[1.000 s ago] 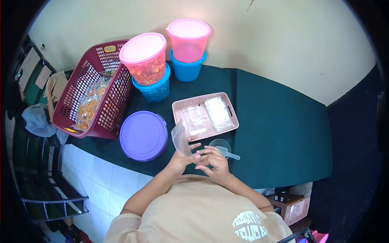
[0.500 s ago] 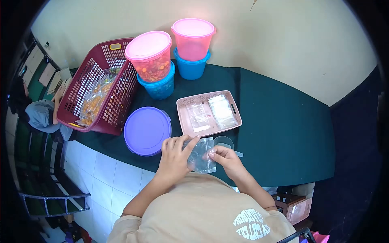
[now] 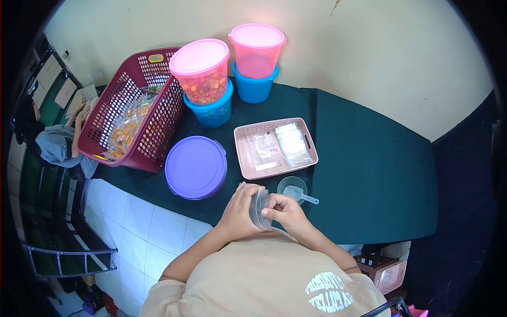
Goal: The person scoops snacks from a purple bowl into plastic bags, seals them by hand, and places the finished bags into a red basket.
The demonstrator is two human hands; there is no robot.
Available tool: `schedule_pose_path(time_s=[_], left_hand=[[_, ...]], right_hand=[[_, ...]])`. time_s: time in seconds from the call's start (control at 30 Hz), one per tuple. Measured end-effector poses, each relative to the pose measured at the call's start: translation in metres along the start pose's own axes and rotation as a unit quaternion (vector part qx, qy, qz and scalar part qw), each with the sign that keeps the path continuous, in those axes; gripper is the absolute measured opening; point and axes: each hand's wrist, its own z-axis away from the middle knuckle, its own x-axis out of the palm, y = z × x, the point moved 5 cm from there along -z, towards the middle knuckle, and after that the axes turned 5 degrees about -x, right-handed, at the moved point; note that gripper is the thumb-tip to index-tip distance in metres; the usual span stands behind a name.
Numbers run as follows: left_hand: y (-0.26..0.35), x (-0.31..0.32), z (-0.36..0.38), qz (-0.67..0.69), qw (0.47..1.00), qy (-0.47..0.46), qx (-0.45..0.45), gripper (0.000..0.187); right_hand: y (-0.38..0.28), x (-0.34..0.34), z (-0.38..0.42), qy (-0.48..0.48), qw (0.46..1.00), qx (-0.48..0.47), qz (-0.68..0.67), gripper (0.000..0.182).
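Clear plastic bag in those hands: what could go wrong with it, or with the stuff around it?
The clear plastic bag looks thin, so it might crumple or slip between the left hand and right hand.

The scoop has its handle sticking out past the rim of the clear bowl, close to the right hand, so a bump could tip it.

The pink tub stands on a blue tub, so a knock might topple it.

Both arms bend at the elbow, the left forearm [image 3: 193,252] and right forearm [image 3: 331,249] slanting inward so the hands come close together before the torso [image 3: 248,272]. The left hand [image 3: 240,211] is cupped, fingers [image 3: 248,192] curled toward the right hand [image 3: 286,212], whose thumb and fingers pinch.
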Motion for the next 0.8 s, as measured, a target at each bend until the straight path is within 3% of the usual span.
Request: schedule_pose_path(time_s=[0.13,0.2,0.23,0.27,0.3,0.33,0.4,0.53,0.6,0.63,0.8], left_hand=[[-0.015,0.004,0.002,0.130,0.990,0.021,-0.050,0.069],[-0.010,-0.003,0.002,0.030,0.994,0.083,0.062,0.063],[-0.011,-0.005,0.001,0.029,0.994,0.083,0.062,0.063],[-0.010,-0.007,0.002,0.005,0.994,0.090,0.067,0.057],[-0.007,-0.010,0.002,-0.020,0.992,0.096,0.073,0.052],[-0.007,-0.012,0.001,-0.020,0.992,0.096,0.073,0.052],[0.000,-0.018,0.002,-0.079,0.982,0.126,0.116,0.045],[0.000,-0.030,0.005,-0.087,0.985,0.123,0.088,0.042],[-0.005,-0.041,0.007,-0.084,0.987,0.117,0.071,0.047],[-0.008,-0.049,0.011,-0.087,0.986,0.122,0.068,0.047],[-0.048,-0.090,0.043,0.062,0.977,0.189,-0.080,0.045]], right_hand=[[0.002,0.001,-0.002,-0.006,0.999,-0.033,-0.031,0.022],[0.003,0.000,-0.002,0.014,0.999,-0.034,0.003,0.020],[0.000,0.000,-0.003,0.014,0.999,-0.034,0.002,0.020],[-0.014,-0.002,-0.003,0.039,0.974,-0.124,0.184,0.021],[-0.027,0.001,0.000,0.063,0.908,-0.209,0.358,0.022],[-0.029,0.003,0.000,0.063,0.908,-0.209,0.357,0.022],[-0.036,0.009,0.002,0.086,0.826,-0.235,0.505,0.023],[-0.034,0.014,-0.003,0.060,0.822,-0.203,0.529,0.020],[-0.024,0.009,-0.013,0.030,0.918,-0.160,0.362,0.019],[-0.022,0.009,-0.017,0.024,0.918,-0.162,0.362,0.019],[-0.003,0.034,-0.040,-0.011,0.815,-0.260,0.518,0.025]])
